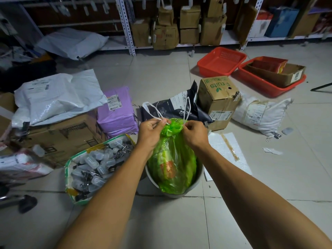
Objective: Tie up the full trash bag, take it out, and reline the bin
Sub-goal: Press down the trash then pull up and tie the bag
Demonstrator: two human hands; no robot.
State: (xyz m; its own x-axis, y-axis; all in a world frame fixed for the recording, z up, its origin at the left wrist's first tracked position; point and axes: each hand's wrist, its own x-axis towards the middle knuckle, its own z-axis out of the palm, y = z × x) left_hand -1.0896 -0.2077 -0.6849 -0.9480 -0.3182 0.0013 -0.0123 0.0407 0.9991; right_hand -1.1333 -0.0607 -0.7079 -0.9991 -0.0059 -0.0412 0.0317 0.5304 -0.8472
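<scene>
A full, translucent green trash bag stands in a round grey bin on the tiled floor, its neck gathered tight at the top. Two white drawstring loops rise from the neck. My left hand pinches the left drawstring at the bag's mouth. On the other side, my right hand pinches the right drawstring against the bunched green plastic. Something red shows through the bag's side.
A green-rimmed box of small plastic bottles sits just left of the bin. Cardboard boxes, a purple parcel, white mail bags and a dark bag crowd the floor behind. Red baskets and shelving stand farther back.
</scene>
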